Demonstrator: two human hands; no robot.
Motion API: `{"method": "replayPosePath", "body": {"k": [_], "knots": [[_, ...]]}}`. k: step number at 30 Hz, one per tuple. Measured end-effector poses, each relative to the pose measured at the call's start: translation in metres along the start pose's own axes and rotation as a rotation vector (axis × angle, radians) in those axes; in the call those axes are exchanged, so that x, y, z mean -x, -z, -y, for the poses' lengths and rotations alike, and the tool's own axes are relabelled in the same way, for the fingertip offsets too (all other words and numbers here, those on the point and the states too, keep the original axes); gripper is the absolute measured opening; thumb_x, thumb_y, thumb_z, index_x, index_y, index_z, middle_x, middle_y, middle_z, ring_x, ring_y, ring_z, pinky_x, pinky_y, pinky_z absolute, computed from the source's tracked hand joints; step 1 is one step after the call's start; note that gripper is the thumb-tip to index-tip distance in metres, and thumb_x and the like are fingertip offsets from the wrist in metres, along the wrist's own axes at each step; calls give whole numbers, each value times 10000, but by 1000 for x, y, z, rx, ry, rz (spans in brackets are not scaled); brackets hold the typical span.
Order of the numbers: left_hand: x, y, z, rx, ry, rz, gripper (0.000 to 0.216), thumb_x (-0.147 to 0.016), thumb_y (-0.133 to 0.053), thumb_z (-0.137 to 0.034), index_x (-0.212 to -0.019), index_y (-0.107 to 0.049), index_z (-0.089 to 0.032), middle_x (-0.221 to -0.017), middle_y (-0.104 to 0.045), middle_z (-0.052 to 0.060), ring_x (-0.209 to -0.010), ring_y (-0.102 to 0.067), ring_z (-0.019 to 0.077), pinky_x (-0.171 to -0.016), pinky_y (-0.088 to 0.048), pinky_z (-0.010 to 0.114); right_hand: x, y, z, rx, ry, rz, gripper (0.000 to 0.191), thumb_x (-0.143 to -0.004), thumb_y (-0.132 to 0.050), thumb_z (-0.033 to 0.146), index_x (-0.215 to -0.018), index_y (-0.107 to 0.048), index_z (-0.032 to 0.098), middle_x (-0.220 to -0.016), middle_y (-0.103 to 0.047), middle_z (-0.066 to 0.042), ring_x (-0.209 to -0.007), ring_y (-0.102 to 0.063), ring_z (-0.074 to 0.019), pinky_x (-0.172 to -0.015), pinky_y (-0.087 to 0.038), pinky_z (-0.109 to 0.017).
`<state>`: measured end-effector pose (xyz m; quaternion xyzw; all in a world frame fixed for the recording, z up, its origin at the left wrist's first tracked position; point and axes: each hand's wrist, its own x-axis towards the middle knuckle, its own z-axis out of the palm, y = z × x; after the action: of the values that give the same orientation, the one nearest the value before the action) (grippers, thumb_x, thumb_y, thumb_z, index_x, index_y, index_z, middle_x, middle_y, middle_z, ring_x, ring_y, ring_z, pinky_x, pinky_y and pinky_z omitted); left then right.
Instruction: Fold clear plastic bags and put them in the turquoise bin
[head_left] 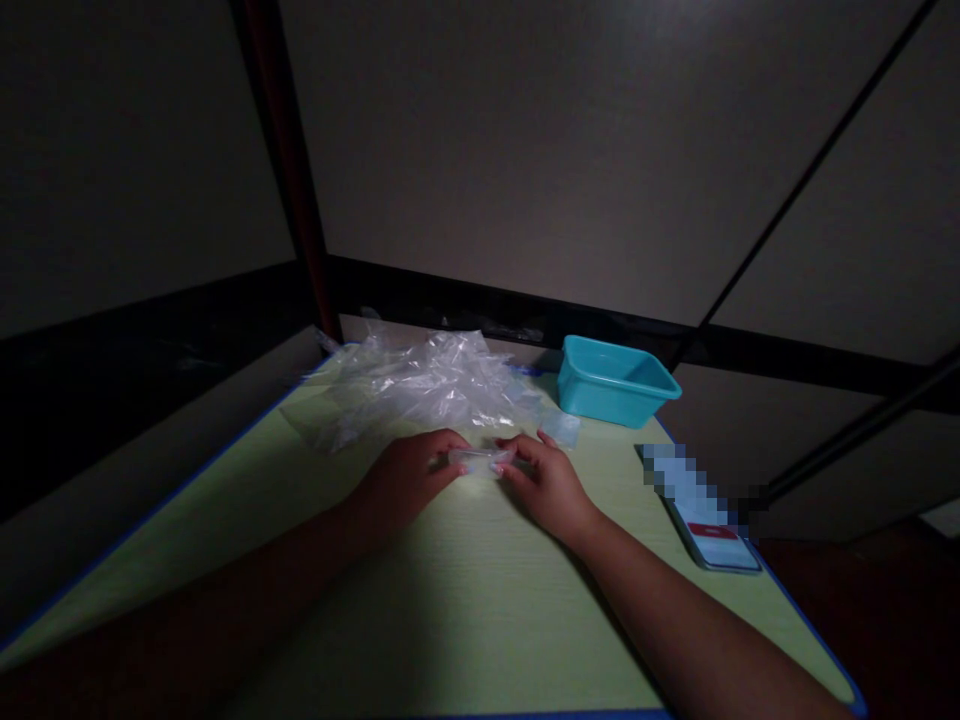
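Note:
Between my two hands is a small clear plastic bag, stretched sideways above the table. My left hand pinches its left end between thumb and fingers. At the opposite end, the thumb and fingers of my right hand are closed on it too. Just beyond the hands lies a loose heap of clear plastic bags, crumpled and shiny. A small flat bluish-clear piece rests on the table to the right of the heap.
A turquoise plastic basin stands at the table's far right. A phone-like device, partly pixelated, lies near the right edge. The pale green table has a blue rim, and dark panelled walls close off the back and left.

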<state>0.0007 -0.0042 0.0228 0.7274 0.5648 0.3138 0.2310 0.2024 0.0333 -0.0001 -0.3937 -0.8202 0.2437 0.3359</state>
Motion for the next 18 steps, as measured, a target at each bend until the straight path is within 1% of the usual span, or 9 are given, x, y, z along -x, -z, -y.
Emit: {"method": "replayPosePath", "body": {"k": [3,5,8,10,12,14,16,18], "knots": [[-2,-3,4,-25,4,-8,268,-732,-571,-261,-984,-638,-199,-973,-690,17,-921,-620,216,-827,-434,300,-1,0,-1,25,-13,0,26,-817,-611,201,-843,-606,201,-969,-718,-51,-927,-645,-212,-1062,-204,-495],[-3,-4,7,-69,3,-5,276,-722,-581,-251,-983,-644,-183,-984,-680,38,-930,-611,226,-833,-431,312,-1,0,-2,34,-17,3,30,-814,-615,195,-844,-616,198,-973,-719,-56,-921,-647,-213,-1059,-208,-499],[-5,-7,11,-154,-10,10,202,-725,-584,-243,-889,-670,-161,-926,-667,63,-882,-601,233,-795,-434,328,-1,0,-3,51,-15,32,62,-801,-634,182,-860,-631,199,-1002,-714,-60,-953,-638,-221,-1059,-194,-513],[-7,-7,13,-181,-55,16,155,-733,-585,-230,-834,-679,-159,-874,-664,61,-869,-588,230,-786,-430,328,-1,-1,-4,70,-6,50,96,-786,-654,178,-878,-646,202,-1029,-706,-67,-987,-625,-231,-1055,-194,-519],[-9,-7,14,-201,-121,5,129,-735,-593,-217,-798,-690,-160,-849,-666,59,-888,-569,232,-812,-418,337,-1,-1,-5,79,22,43,117,-765,-678,178,-878,-664,201,-1040,-698,-77,-1022,-607,-240,-1039,-234,-500],[-9,-7,15,-217,-163,-20,119,-729,-610,-211,-781,-705,-162,-846,-668,59,-903,-552,235,-842,-405,348,-2,-1,-6,67,73,23,117,-754,-689,183,-869,-678,198,-1025,-696,-82,-1035,-591,-240,-997,-305,-455],[-9,-7,17,-226,-164,-46,112,-722,-626,-210,-768,-716,-164,-848,-666,61,-905,-543,236,-853,-399,354,-3,-1,-7,46,119,6,126,-752,-691,196,-878,-684,193,-986,-696,-81,-1013,-585,-235,-943,-363,-411],[-9,-7,18,-226,-147,-53,105,-718,-636,-211,-757,-720,-159,-846,-664,63,-903,-540,235,-851,-400,353,-4,-1,-8,19,139,-7,110,-759,-679,203,-867,-683,183,-952,-691,-82,-975,-584,-228,-904,-393,-381]]}}
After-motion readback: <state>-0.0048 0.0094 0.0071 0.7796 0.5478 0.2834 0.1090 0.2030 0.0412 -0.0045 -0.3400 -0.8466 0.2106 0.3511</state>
